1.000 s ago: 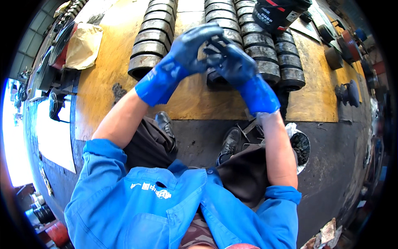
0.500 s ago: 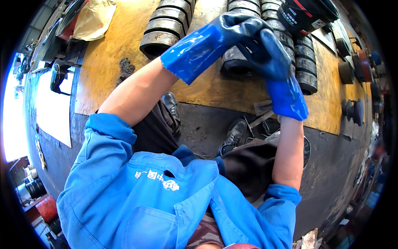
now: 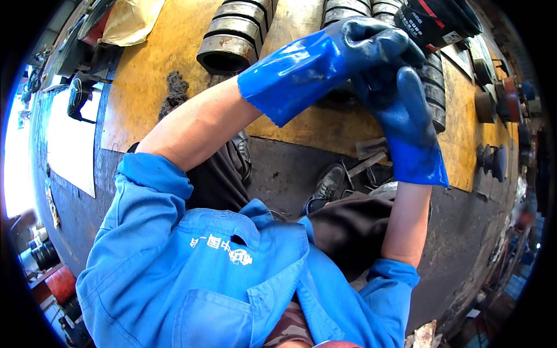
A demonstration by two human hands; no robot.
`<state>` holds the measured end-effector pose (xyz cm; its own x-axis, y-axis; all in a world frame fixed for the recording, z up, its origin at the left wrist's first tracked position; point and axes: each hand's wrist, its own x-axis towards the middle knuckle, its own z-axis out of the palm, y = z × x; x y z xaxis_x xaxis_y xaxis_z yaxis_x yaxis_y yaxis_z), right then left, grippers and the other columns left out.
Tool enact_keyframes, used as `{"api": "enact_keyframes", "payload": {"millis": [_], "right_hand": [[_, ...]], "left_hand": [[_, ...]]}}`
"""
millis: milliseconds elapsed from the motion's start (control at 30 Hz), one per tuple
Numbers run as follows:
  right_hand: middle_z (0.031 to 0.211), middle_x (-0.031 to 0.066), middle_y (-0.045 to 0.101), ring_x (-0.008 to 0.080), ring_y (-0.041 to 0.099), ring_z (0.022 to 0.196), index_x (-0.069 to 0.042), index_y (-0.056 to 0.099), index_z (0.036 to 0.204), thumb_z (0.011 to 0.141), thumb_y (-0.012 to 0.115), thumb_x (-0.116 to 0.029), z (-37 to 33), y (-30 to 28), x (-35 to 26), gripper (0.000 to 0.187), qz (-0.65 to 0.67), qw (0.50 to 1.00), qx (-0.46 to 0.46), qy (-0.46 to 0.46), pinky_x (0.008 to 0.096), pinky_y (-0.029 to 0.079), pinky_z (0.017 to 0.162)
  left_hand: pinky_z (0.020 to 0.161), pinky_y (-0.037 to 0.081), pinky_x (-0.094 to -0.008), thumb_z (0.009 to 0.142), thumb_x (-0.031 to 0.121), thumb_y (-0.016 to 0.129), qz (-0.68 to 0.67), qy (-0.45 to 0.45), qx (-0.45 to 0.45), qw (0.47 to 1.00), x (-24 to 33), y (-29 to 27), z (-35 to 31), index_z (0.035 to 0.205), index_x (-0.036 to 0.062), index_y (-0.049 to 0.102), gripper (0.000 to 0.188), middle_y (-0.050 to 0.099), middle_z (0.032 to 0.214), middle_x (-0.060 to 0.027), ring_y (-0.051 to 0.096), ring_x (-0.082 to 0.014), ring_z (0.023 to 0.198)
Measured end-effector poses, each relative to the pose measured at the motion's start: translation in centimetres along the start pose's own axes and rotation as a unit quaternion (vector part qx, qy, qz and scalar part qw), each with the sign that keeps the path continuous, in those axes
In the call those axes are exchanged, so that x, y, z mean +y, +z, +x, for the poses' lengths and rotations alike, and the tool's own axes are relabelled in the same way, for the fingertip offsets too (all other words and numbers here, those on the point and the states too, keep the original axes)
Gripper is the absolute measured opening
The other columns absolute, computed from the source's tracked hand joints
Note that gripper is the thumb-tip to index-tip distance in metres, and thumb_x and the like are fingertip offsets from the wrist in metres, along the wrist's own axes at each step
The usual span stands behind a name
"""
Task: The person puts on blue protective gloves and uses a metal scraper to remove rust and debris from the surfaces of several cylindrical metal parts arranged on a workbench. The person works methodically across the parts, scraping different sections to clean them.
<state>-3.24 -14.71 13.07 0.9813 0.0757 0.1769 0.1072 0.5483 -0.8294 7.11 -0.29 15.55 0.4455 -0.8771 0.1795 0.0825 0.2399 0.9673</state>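
Both my hands wear dark-blue rubber gloves with bright blue cuffs, and they meet over rows of metal rings. My left hand (image 3: 374,47) reaches across from the left, its fingers curled over the finger end of the right glove. Below it, my right hand (image 3: 400,110) points upward with the thumb standing apart; its other fingers are partly hidden behind the left hand. No tool or part shows in either hand. Nearest the gloves are the ring rows, including a row of steel rings (image 3: 348,10) behind the left glove, and a black bucket (image 3: 438,23).
Another row of rings (image 3: 229,43) lies left of my hands on a yellowish board (image 3: 139,87). Dark fibrous waste (image 3: 175,93) sits near my left forearm. A spool-shaped metal part (image 3: 492,161) stands at the right. My shoe (image 3: 328,185) is below the board's edge.
Both hands have moved slightly right, still together. The left hand has shifted over the finger end of the right glove, and the right thumb stands more clearly apart.
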Motion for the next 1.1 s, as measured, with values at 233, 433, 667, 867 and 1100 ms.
{"api": "enact_keyframes", "payload": {"millis": [233, 433, 667, 867, 1100], "right_hand": [[0.117, 0.0128, 0.057, 0.0234, 0.059, 0.104, -0.007, 0.052, 0.127, 0.096, 0.063, -0.031, -1.3, -6.9, -2.1, 0.040, -0.226, 0.962, 0.077, -0.133, 0.0436, 0.047, 0.100], [0.042, -0.0037, 0.034, 0.0127, 0.033, 0.045, -0.022, 0.029, 0.043, 0.107, 0.030, -0.032, -2.1, -10.4, -11.0, 0.065, -0.016, 0.997, 0.035, -0.067, 0.0323, 0.032, 0.059], [0.045, 0.0044, 0.046, 0.0187, 0.048, 0.038, -0.015, 0.044, 0.052, 0.097, 0.061, -0.041, -12.9, -19.6, -13.8, 0.055, -0.301, 0.841, 0.446, 0.051, 0.0369, 0.046, 0.046], [0.077, 0.0112, 0.068, 0.0217, 0.064, 0.076, -0.003, 0.069, 0.084, 0.098, 0.053, -0.052, -25.5, -17.7, -0.5, 0.053, -0.498, 0.713, 0.359, 0.339, 0.0351, 0.049, 0.076], [0.111, 0.0143, 0.072, 0.0319, 0.068, 0.104, -0.011, 0.076, 0.102, 0.092, 0.050, -0.051, -33.0, -21.2, 19.7, 0.048, -0.650, 0.460, 0.177, 0.579, 0.0480, 0.053, 0.086]], "left_hand": [[0.095, 0.050, -0.0368, 0.097, 0.039, 0.056, 0.180, 0.255, -0.001, 0.950, -3.1, 1.5, 3.2, 0.125, 0.0043, 0.065, 0.045, 0.068, 0.113, -0.0145, 0.064, -0.0231, 0.107], [0.101, 0.045, -0.0357, 0.098, 0.036, 0.058, 0.210, 0.111, 0.086, 0.968, 0.0, -2.9, -0.3, 0.130, 0.0038, 0.061, 0.045, 0.066, 0.123, -0.0121, 0.059, -0.0213, 0.116], [0.107, 0.041, -0.0389, 0.098, 0.043, 0.059, 0.112, -0.009, 0.212, 0.971, -3.7, -6.9, 0.5, 0.135, -0.0005, 0.054, 0.058, 0.059, 0.135, -0.0143, 0.053, -0.0257, 0.128], [0.117, 0.032, -0.0437, 0.104, 0.029, 0.044, -0.075, -0.019, 0.161, 0.984, -6.6, -16.2, -1.1, 0.143, -0.0039, 0.044, 0.051, 0.047, 0.147, -0.0192, 0.045, -0.0312, 0.137], [0.122, 0.020, -0.0457, 0.106, 0.042, 0.034, 0.024, -0.061, 0.215, 0.975, -5.6, -17.6, -3.1, 0.151, -0.0010, 0.033, 0.062, 0.030, 0.157, -0.0215, 0.029, -0.0328, 0.147]]}}
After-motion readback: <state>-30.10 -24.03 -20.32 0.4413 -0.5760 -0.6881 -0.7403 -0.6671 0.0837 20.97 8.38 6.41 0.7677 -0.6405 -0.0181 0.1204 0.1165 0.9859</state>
